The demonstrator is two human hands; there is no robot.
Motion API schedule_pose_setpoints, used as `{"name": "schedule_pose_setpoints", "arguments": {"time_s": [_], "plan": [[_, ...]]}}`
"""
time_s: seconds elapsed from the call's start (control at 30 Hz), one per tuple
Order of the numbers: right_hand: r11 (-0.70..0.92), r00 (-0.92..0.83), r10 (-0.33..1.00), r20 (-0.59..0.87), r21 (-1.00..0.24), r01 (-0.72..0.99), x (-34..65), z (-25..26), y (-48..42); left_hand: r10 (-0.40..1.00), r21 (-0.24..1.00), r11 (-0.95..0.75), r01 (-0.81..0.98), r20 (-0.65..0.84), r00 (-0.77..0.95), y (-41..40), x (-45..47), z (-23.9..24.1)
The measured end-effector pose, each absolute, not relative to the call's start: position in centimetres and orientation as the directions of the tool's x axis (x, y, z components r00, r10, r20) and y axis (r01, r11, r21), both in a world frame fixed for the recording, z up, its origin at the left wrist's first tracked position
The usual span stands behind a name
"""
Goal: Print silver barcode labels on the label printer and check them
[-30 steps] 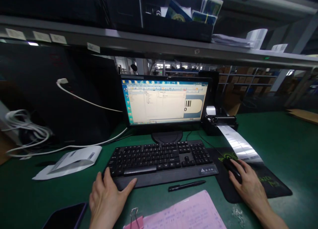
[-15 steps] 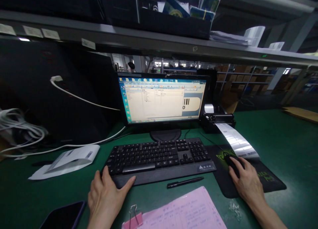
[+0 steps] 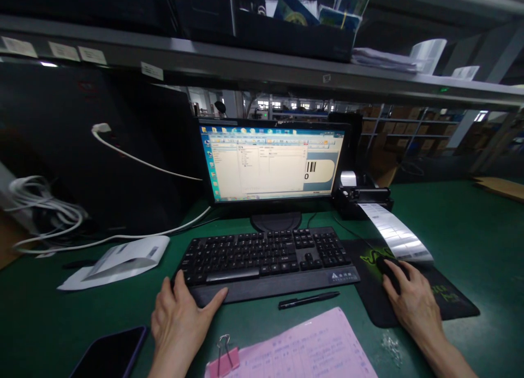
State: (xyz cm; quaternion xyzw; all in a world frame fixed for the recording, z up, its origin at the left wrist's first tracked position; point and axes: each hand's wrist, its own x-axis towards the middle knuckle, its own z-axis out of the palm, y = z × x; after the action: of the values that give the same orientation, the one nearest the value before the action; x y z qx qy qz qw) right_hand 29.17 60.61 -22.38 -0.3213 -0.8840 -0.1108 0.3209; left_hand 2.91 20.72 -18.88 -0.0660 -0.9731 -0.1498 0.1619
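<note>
A: What is the right hand [image 3: 411,304] doing, low on the right of the frame?

B: It lies curled over the black mouse [image 3: 388,270], fingers draped on top and palm closed around it, wrist on the mouse pad [image 3: 454,304]. That is a working hold: the pad sits just right of the keyboard [image 3: 266,260] so the arm need not stretch.

A: And the left hand [image 3: 180,320]?

B: Bottom centre-left, fingers loosely spread, holding nothing. The thumb rests on the keyboard's front edge, near the lower left keys.

A: The rest of the desk?

B: The monitor [image 3: 272,165] stands straight behind the keyboard, in the middle of the frame. The label printer [image 3: 360,195] sits right of it, its strip of labels [image 3: 395,233] spilling down onto the pad beside the mouse. A pen [image 3: 309,300] lies just in front of the keyboard, above the pink sheet [image 3: 303,350] at the bottom edge, likely there for reading while typing.
</note>
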Motion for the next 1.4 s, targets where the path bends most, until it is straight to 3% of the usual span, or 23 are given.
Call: {"name": "schedule_pose_setpoints", "arguments": {"time_s": [0.4, 0.7, 1.4], "plan": [[0.769, -0.575, 0.482, 0.661, -0.004, 0.64, 29.3, -22.8, 61.0, 0.048, 0.293, 0.946, 0.14, 0.299, -0.953, 21.4, 3.8, -17.5], [0.865, -0.656, 0.392, 0.645, -0.017, 0.501, 29.1, -23.1, 61.4, 0.014, 0.312, 0.945, 0.102, 0.274, -0.962, 21.7, 4.3, -16.9], [0.837, -0.647, 0.455, 0.613, -0.046, 0.545, 28.8, -22.4, 60.7, 0.037, 0.321, 0.936, 0.145, 0.32, -0.947, 21.4, 3.9, -17.5]]}}
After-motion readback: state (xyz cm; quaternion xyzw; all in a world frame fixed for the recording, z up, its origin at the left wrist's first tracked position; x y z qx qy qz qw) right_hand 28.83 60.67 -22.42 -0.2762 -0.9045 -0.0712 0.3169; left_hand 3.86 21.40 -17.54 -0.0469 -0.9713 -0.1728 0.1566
